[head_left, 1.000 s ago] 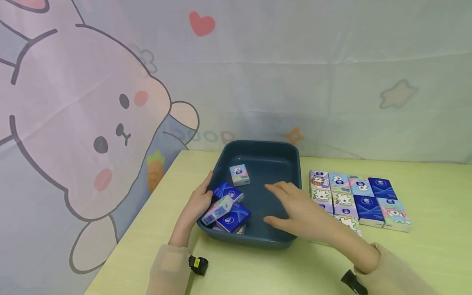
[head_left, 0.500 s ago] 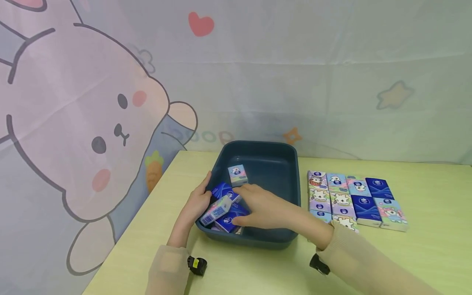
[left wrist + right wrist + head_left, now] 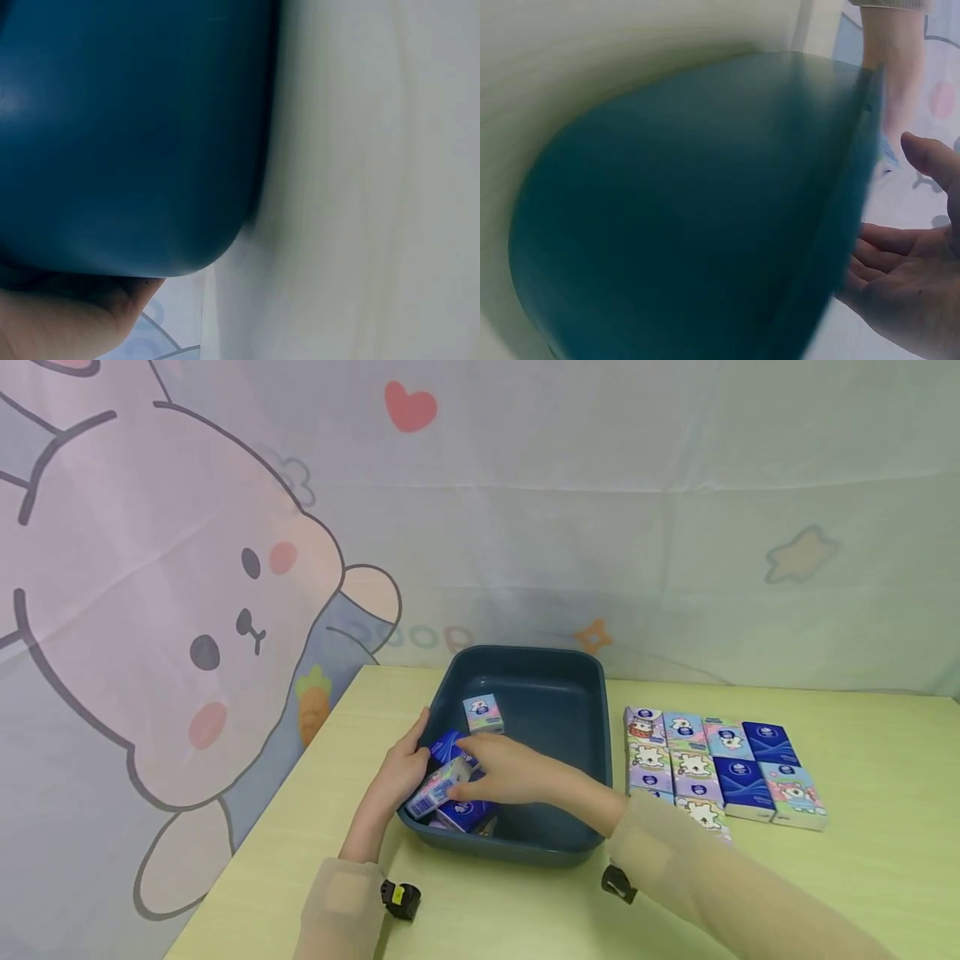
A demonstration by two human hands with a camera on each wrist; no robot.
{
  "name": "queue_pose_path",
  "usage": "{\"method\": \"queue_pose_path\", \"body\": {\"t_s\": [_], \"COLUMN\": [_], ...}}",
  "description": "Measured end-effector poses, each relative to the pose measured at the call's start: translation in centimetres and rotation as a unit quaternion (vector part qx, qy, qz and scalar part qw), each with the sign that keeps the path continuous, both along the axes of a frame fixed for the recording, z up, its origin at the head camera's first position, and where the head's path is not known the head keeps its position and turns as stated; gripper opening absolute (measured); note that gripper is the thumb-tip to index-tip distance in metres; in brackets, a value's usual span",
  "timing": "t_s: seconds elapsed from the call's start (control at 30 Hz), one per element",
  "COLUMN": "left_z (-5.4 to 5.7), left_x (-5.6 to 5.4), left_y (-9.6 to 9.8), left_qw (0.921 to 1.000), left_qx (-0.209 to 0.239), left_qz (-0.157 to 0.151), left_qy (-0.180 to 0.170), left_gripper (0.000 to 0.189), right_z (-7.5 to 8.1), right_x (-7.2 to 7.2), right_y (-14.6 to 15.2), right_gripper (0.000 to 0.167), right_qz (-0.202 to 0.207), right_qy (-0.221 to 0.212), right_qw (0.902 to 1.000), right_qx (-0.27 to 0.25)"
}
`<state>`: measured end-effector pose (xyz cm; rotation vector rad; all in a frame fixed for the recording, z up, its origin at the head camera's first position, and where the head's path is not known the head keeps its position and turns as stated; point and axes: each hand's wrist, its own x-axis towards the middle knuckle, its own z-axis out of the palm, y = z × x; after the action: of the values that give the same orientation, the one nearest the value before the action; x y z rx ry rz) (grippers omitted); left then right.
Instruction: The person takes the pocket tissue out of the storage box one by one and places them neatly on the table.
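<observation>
A dark teal plastic bin (image 3: 528, 760) stands on the table in the head view. My left hand (image 3: 400, 772) holds its left rim, thumb over the edge, other fingers along the outer wall. Inside lie several tissue packs: one pale pack (image 3: 482, 713) further back, blue packs (image 3: 465, 814) at the near left, and a tilted white-and-pastel pack (image 3: 432, 792) on top. My right hand (image 3: 510, 768) reaches over this tilted pack, its thumb and fingertips at its right end. In the right wrist view the right hand's thumb and fingers stand apart; the bin's wall hides the packs.
Right of the bin, several tissue packs (image 3: 693, 766) lie in neat rows on the pale yellow table (image 3: 862, 752). A cartoon-print cloth (image 3: 600, 527) hangs behind the table. Black wrist devices (image 3: 401, 900) are strapped at both sleeves.
My right hand has moved left and down into the bin, from above its right part to the tilted pack. The left hand has stayed on the rim, and the packs look unmoved.
</observation>
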<state>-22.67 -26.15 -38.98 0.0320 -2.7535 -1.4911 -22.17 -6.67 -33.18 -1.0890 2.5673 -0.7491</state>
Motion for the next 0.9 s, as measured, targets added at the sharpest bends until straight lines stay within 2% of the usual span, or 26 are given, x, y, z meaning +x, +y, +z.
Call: {"method": "queue_pose_path", "body": {"t_s": [0.2,0.33,0.43,0.57,0.9], "left_z": [0.0,0.0,0.0,0.0,0.0], "left_x": [-0.1,-0.1,-0.1,-0.1,-0.1], "left_y": [0.0,0.0,0.0,0.0,0.0], "left_qw": [1.0,1.0,1.0,1.0,1.0], "left_qx": [-0.005,-0.001,0.002,0.002,0.0], "left_qz": [-0.002,-0.003,-0.003,-0.003,-0.003], "left_qy": [0.001,-0.002,-0.004,-0.005,-0.005], "left_gripper": [0.06,0.061,0.061,0.061,0.061], "right_z": [-0.5,-0.8,-1.0,-1.1,-0.9], "right_x": [-0.3,-0.5,-0.6,-0.5,-0.3], "right_y": [-0.6,-1.0,-1.2,-1.5,-1.8], "right_gripper": [0.067,0.055,0.053,0.061,0.058], "right_qz": [-0.006,-0.002,-0.003,-0.009,-0.009], "right_qy": [0.002,0.005,0.011,0.016,0.029], "right_qw": [0.9997,0.9996,0.9995,0.9995,0.9994], "right_qx": [-0.022,-0.029,-0.028,-0.027,-0.017]}}
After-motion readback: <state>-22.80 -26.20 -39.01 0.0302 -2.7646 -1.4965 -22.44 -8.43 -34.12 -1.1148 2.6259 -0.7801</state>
